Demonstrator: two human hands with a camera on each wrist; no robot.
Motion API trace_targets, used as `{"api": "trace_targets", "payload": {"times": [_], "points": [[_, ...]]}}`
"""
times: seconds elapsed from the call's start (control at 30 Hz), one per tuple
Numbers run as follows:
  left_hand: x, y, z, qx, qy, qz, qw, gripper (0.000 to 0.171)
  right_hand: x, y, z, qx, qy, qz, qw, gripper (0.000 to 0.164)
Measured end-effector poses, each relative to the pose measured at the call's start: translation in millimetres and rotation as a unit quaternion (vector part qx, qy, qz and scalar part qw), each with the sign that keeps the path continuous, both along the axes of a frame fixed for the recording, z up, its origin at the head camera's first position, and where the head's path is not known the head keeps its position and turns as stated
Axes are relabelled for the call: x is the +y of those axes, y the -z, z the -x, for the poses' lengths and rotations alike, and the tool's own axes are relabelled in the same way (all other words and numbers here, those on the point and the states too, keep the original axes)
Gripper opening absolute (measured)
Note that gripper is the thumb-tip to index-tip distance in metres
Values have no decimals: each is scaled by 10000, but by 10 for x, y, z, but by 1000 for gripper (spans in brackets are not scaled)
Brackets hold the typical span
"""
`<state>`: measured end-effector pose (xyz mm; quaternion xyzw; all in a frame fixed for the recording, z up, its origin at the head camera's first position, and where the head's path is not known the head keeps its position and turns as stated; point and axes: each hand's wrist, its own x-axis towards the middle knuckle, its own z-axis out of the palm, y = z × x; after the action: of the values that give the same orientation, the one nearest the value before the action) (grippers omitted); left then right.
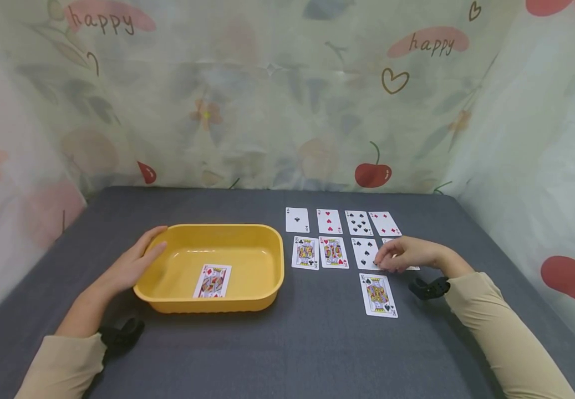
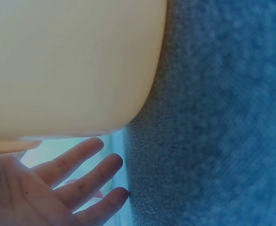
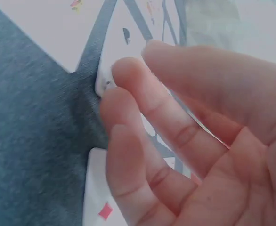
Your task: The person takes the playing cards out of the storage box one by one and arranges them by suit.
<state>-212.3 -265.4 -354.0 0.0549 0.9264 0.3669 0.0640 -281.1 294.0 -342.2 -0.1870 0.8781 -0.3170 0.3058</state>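
My left hand (image 1: 136,259) rests on the left rim of a yellow tray (image 1: 262,296); several of its fingers spread straight outside the wall in the left wrist view. A king of diamonds (image 1: 213,281) lies face up in the tray. My right hand (image 1: 407,255) has bent fingers with their tips at the lower right corner of a five of spades (image 1: 364,252). Beneath that hand, a partly hidden card (image 3: 96,188) shows a red diamond. Nearer me lies a king of spades (image 1: 378,295).
Left of the five lie a king of hearts (image 1: 334,252) and a king of clubs (image 1: 305,253). Behind them runs a row with an ace of clubs (image 1: 297,220), a hearts card (image 1: 329,221), a spades card (image 1: 359,223) and a diamonds card (image 1: 385,224). Patterned curtains (image 1: 267,111) enclose the dark table (image 1: 287,354).
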Motion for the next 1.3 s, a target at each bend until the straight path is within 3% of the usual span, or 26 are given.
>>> {"api": "trace_targets", "payload": {"times": [0.3,0.6,1.1,1.3], "points": [[-13,-7,-10,28,8,-10,10000,67,-258,-152,45,613,142,503,9968,36],[-28,14,-1,12,-19,-7,10000,67,-996,-430,26,1128,-45,1121,9873,29],[-16,21,14,27,8,53,10000,67,-2295,-610,48,1047,-1078,1841,9714,27],[-17,19,20,8,10,56,10000,68,-2689,-530,98,1153,-1347,1590,9712,24]]}}
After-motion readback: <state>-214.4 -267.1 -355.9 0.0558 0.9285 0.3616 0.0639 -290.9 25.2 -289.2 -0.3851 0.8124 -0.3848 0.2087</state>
